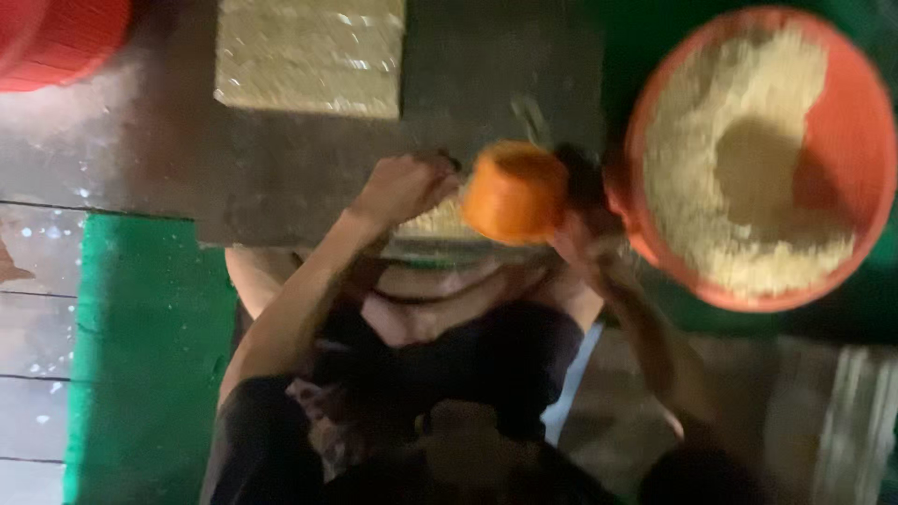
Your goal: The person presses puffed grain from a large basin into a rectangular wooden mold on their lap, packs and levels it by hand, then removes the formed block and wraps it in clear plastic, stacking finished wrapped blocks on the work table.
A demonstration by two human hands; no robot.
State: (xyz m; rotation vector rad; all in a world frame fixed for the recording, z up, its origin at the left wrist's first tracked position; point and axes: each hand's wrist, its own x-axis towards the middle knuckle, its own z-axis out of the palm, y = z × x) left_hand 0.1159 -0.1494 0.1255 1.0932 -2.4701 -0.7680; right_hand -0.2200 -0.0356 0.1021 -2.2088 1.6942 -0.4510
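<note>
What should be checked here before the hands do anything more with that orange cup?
1. Right hand has hold of the orange cup: ok, though blurred.
2. Left hand is steady at the edge of the grain pile: ok.
3. Cup's contents: cannot tell, its mouth faces away.
4. Red basin close by the right hand, with grain in it: ok.
5. Clear view of the fingers: not ok, the picture is smeared.

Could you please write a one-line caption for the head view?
Right hand tips an orange cup beside a grain-filled orange basin, left hand alongside.
</note>
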